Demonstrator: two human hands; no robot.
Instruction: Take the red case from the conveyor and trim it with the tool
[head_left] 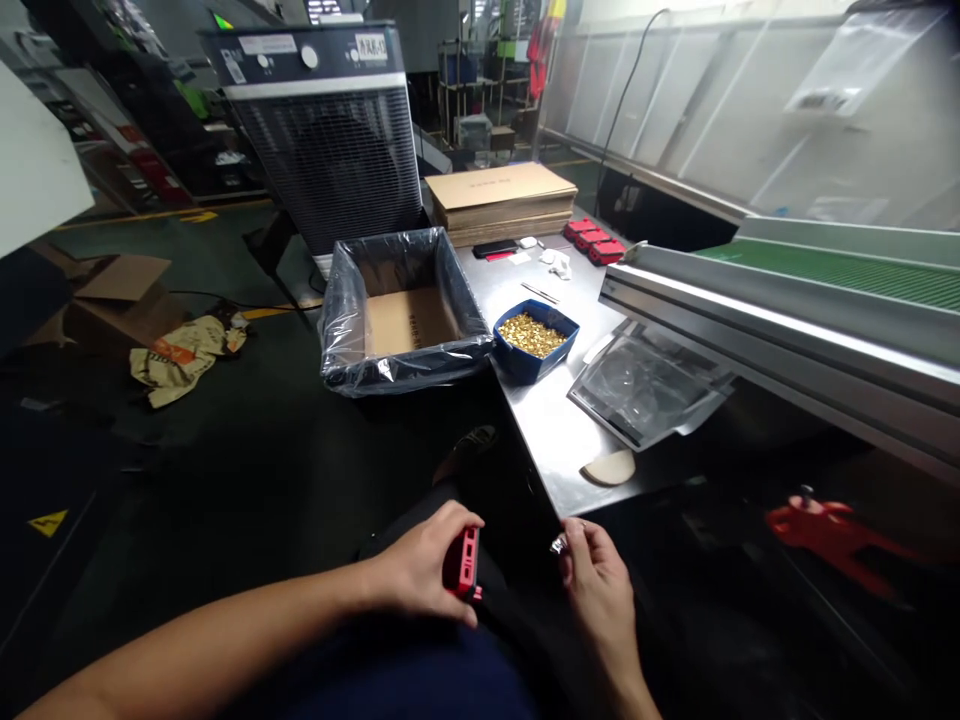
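Observation:
My left hand (pixel 431 565) is closed around a red plastic housing (pixel 469 562), thumb below and fingers above. Openings show along the housing's narrow side, which faces right. Level with it, to the right, my right hand (pixel 596 575) pinches a small shiny metal piece (pixel 558 544) between thumb and fingertips; its exact kind is too small to tell. Both hands are in front of the metal table's (pixel 559 470) near corner, a gap between them. A blue bin (pixel 517 362) full of small brass-coloured parts (pixel 534 335) stands farther back on the table.
A box lined with clear plastic (pixel 341 370) is left of the bin. Behind are stacked cardboard sheets (pixel 502 190) and several red housings (pixel 594 240). A green conveyor (pixel 832 270) overhangs the table's right side, above plastic bags (pixel 645 385). A tan half-round piece (pixel 611 468) lies near the corner.

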